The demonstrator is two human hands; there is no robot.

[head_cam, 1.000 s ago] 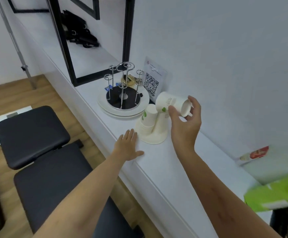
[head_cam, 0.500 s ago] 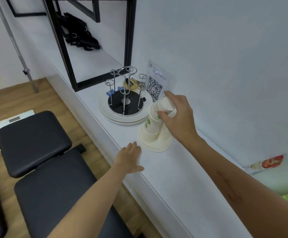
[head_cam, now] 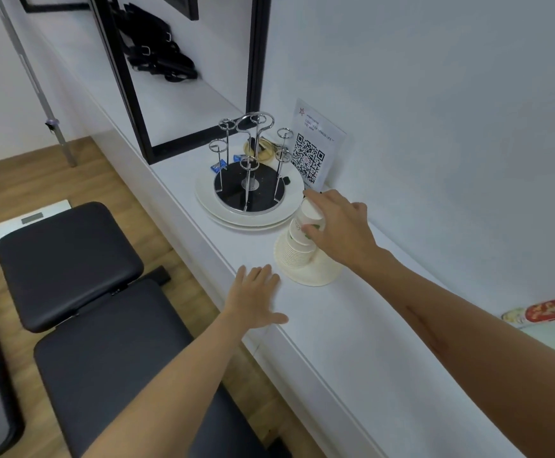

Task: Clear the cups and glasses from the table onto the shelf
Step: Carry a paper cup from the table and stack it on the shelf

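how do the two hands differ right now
The right hand curls round the top paper cup on the cup stack; the left hand holds nothing. The right is raised over the stack; the left lies flat, fingers straight, at the shelf edge. Both reach over the white shelf.

The right hand (head_cam: 339, 226) covers the far side of the upside-down white paper cups with green print (head_cam: 299, 241), so the grip there is hidden. Small print on the white QR-code card (head_cam: 312, 150) is too small to read. At the right edge, a red-and-white packet (head_cam: 540, 312) is blurred. Black straps (head_cam: 157, 51), top centre, are cut off.
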